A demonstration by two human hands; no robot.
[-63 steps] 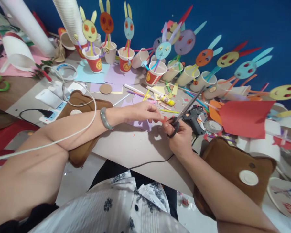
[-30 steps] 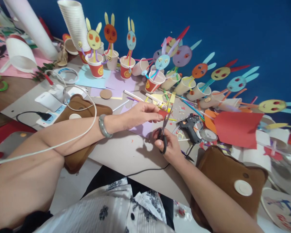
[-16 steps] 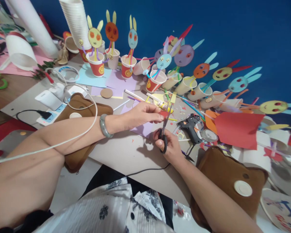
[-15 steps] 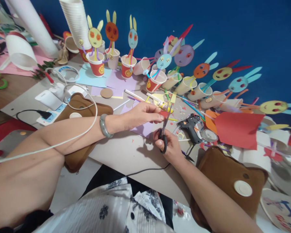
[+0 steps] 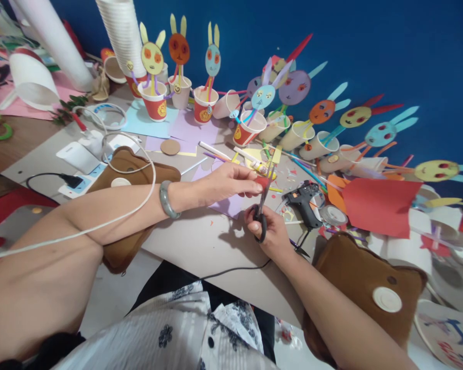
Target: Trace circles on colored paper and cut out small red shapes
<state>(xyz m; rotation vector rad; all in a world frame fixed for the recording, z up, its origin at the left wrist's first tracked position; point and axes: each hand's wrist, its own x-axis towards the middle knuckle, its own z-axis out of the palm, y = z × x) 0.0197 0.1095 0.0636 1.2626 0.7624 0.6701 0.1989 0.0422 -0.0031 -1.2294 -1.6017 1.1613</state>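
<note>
My left hand (image 5: 233, 184) pinches a small piece of red paper (image 5: 263, 181) between thumb and fingers. In my right hand (image 5: 272, 231) is a pair of scissors (image 5: 263, 208), its black handles gripped and its blades pointing up, right beside the red paper. Whether the blades touch the paper I cannot make out. Beneath my left hand lies a sheet of purple paper (image 5: 226, 204). Just beyond my hands are a yellow glue stick (image 5: 261, 167) and scattered paper scraps. A black glue gun (image 5: 306, 205) rests to the right of the scissors.
Paper cups with rabbit-faced figures (image 5: 250, 123) line the blue wall. A red paper sheet (image 5: 381, 205) lies at right, near a brown cushion (image 5: 366, 288). At left are a power strip (image 5: 75, 185), a white cable (image 5: 152, 185) and a stack of cups (image 5: 121, 36).
Both hands stay almost in place, the left still pinching the red paper and the right still holding the scissors. The view has shifted very slightly.
</note>
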